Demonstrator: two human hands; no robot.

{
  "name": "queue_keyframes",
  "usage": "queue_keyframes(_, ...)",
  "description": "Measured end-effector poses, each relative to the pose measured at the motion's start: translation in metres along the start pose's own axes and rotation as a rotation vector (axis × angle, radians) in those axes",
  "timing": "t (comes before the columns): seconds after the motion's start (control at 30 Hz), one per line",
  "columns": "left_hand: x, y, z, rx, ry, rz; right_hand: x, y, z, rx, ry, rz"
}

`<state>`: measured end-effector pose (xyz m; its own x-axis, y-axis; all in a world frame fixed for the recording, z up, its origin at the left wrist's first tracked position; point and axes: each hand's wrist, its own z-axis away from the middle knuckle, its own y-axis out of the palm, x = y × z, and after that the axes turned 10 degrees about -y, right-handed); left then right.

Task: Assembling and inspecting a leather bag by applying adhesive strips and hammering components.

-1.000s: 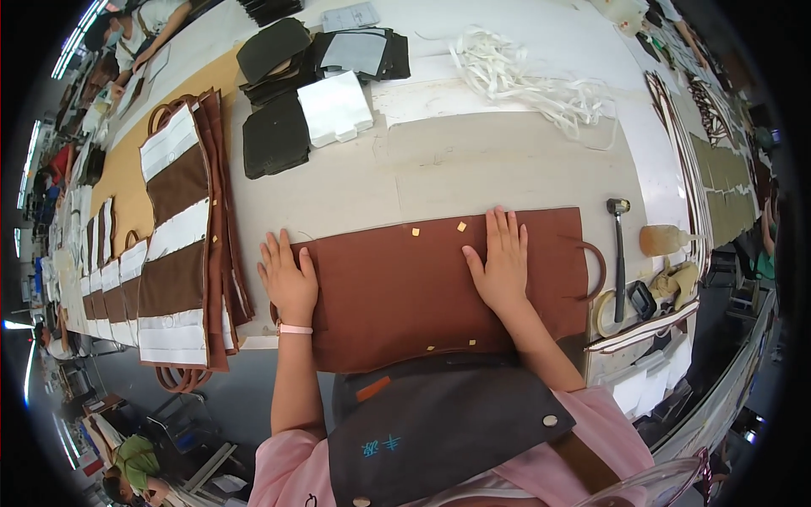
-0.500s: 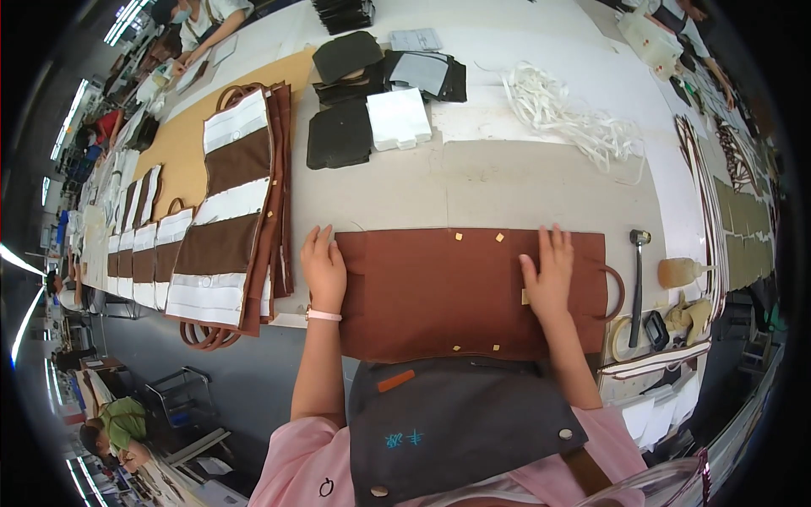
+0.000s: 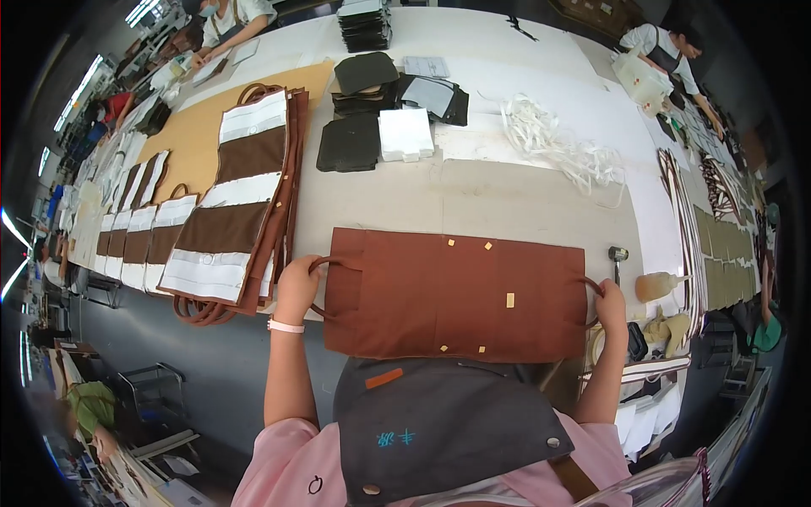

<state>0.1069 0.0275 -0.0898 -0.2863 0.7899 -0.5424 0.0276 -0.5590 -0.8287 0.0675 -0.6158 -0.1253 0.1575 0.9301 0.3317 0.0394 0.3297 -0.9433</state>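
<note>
A flat reddish-brown bag panel (image 3: pixel 405 296) lies on the near part of the table, its near edge against my dark apron. Small yellow tabs are stuck along both long edges, and another sits right of its middle. At its left end my left hand (image 3: pixel 297 289) is closed round one bag handle (image 3: pixel 336 260). My right hand (image 3: pixel 612 304) is closed round the opposite bag handle (image 3: pixel 589 282) at the right end. The fingers of both hands are partly hidden.
A stack of brown-and-white bag panels (image 3: pixel 234 228) stands at left. Farther back are dark pieces (image 3: pixel 348 144), white pieces (image 3: pixel 405 135) and tangled white tape (image 3: pixel 549 139). At right are a hammer (image 3: pixel 618 254) and a glue bottle (image 3: pixel 657 286). Other people work around the table.
Both hands have moved off the panel's surface, outward to the handles at its two ends, and closed on them. The left handle now shows. The view has shifted slightly.
</note>
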Motion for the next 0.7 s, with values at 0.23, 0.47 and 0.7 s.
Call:
queue_keyframes(0.23,-0.041,-0.057,0.026,-0.222,0.015,0.304,0.016,-0.061,-0.006,-0.335,-0.227,-0.051)
queue_keyframes(0.47,-0.061,-0.108,0.013,-0.477,0.084,0.345,0.047,-0.091,-0.043,-0.673,-0.249,-0.363)
queue_keyframes(0.7,-0.080,-0.129,0.022,-0.437,0.035,0.523,0.055,-0.090,-0.052,-0.586,-0.251,-0.443)
